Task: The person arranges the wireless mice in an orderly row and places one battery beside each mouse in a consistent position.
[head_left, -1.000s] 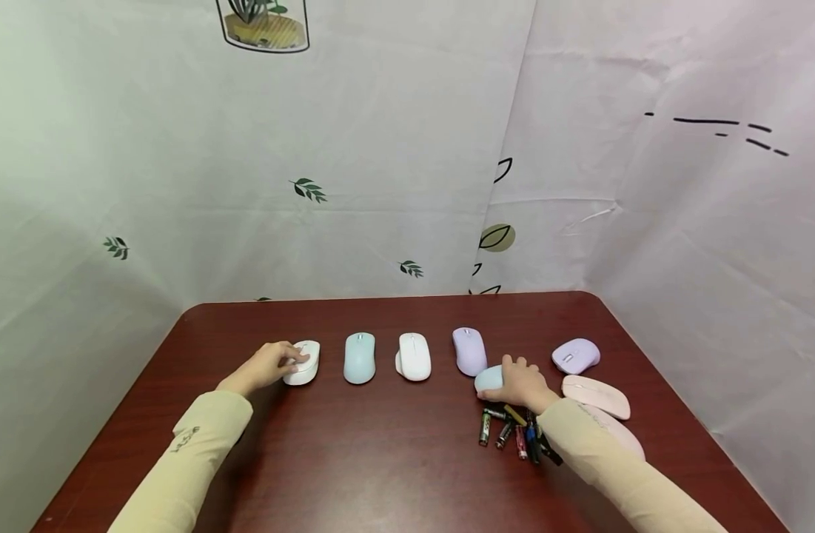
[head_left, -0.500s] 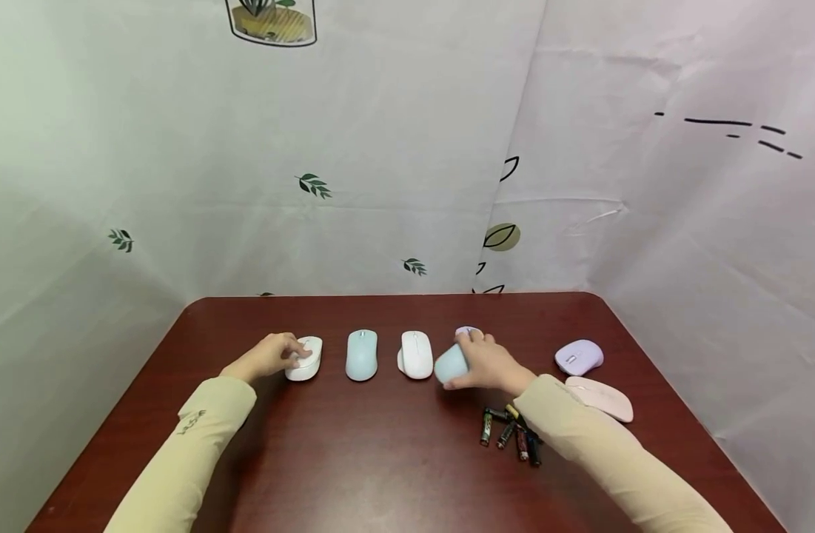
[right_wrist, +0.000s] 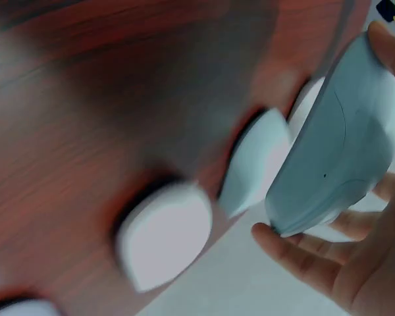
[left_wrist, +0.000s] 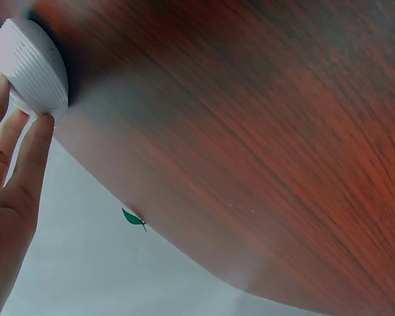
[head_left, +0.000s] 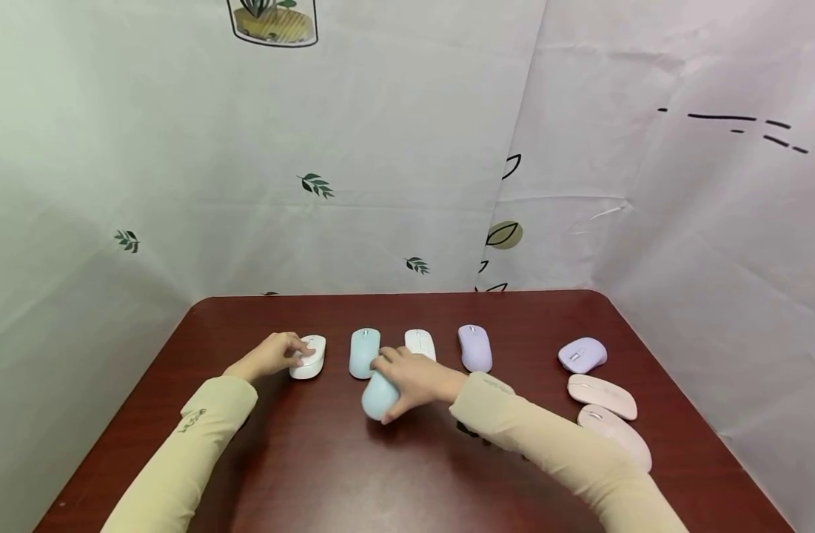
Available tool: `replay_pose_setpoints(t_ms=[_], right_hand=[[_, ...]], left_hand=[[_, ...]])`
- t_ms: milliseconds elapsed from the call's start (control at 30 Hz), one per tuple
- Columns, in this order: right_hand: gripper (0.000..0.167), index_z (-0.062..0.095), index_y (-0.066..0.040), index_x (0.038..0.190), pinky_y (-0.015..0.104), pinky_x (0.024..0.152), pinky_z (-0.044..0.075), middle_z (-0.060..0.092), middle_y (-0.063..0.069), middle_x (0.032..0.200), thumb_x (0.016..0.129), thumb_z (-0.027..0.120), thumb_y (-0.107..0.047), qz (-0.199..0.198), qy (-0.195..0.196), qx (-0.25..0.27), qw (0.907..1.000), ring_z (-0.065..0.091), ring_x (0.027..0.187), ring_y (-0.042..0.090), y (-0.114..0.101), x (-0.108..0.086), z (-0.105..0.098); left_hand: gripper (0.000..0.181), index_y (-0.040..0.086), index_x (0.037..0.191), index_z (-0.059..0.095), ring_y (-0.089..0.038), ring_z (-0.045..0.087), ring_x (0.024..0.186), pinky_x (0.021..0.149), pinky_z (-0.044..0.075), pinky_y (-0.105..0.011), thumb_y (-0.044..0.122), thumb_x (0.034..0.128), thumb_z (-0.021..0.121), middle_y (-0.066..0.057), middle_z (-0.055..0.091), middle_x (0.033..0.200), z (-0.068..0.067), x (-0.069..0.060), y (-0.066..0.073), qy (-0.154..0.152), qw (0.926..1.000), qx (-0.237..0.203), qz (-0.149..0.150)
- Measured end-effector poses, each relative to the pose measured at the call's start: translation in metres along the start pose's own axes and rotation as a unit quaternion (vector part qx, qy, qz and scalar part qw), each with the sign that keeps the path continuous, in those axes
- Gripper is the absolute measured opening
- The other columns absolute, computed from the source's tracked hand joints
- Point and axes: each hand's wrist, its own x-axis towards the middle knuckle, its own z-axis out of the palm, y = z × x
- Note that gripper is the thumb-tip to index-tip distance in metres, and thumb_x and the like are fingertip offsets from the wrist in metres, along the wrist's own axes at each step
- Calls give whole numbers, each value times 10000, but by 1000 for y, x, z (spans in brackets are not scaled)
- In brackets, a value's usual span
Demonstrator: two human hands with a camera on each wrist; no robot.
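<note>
My right hand grips a light blue computer mouse between thumb and fingers. In the right wrist view that held mouse is tilted above the table. Just behind it in the head view lies a second light blue mouse. A white mouse is partly hidden by the right hand. Farther left, my left hand holds another white mouse on the table. Its fingertips touch the ribbed side of that white mouse in the left wrist view.
A lavender mouse stands right of the row. At the table's right lie another lavender mouse, a pale pink mouse and a second pink one. My right sleeve covers most of the small batteries. White cloth encloses the table.
My right hand has carried the light blue mouse leftward, from beside the batteries to in front of the second light blue mouse. The left hand has stayed on its white mouse.
</note>
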Motion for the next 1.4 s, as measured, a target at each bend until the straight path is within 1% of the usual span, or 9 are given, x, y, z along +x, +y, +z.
replay_pose_setpoints(t_ms=[167,267,367,633,700,833,967,1200,1400], right_hand=[[829,465,-159,1307,283,801,489,472,47,1296,662,758,-588,-477,-259,-198,9983,530,1070,221,-24,29,8],[843,453,-170,1331,240,823,474,460,26,1313,670,743,-607,-738,-482,-244,9958,516,1081,183,-36,45,14],[848,442,-179,1342,213,862,444,451,0,1307,675,737,-611,-924,-724,-360,9924,493,1094,158,-47,57,19],[839,425,-228,1341,244,881,451,412,-8,1389,669,732,-626,-1229,-1043,-746,9841,466,1174,158,-71,85,25],[840,429,-234,1334,236,873,454,415,-14,1388,661,731,-637,-1285,-1099,-825,9822,470,1161,152,-77,90,26],[835,438,-243,1324,211,846,455,439,-42,1340,653,731,-646,-1346,-1181,-914,9796,480,1085,110,-87,98,28],[841,435,-252,1329,210,847,449,453,-49,1310,652,721,-662,-1290,-1253,-1146,9770,484,1032,106,-95,103,30],[866,426,-277,1349,205,888,441,439,-46,1366,641,710,-687,-1131,-1462,-1428,9723,489,1100,119,-104,104,34],[842,435,-296,1339,193,884,438,448,-65,1338,643,713,-681,-1149,-1489,-1459,9713,485,1090,105,-110,107,36]], left_hand=[[204,-16,953,736,-292,627,860,703,492,-300,-24,750,720,-150,680,903,2,2,-1,-59,10000,47,-10],[203,-14,970,733,-321,636,904,738,521,-353,-14,768,712,-146,686,921,1,4,0,-154,9998,75,-77],[201,-18,979,729,-338,637,923,755,529,-395,-17,780,701,-151,687,936,0,6,1,-264,9995,168,-20],[201,-20,972,731,-326,643,897,705,531,-348,-19,773,705,-147,688,929,-3,5,-1,-299,9991,284,-42],[198,-21,973,730,-319,643,891,699,528,-331,-21,777,700,-144,687,926,-3,4,0,-284,9992,270,-22],[185,-20,962,732,-337,638,910,738,528,-373,-24,779,698,-163,683,941,-5,4,2,-208,9995,224,3],[189,-15,976,728,-366,628,945,759,523,-409,-19,791,690,-189,672,983,-5,5,2,-216,9997,123,-77],[199,-11,983,731,-307,632,877,713,524,-361,-14,788,695,-147,675,928,-4,5,2,-311,9995,42,-100],[195,-20,974,731,-302,630,851,698,525,-355,-28,784,691,-155,667,911,-3,2,0,-321,9994,47,-99]])
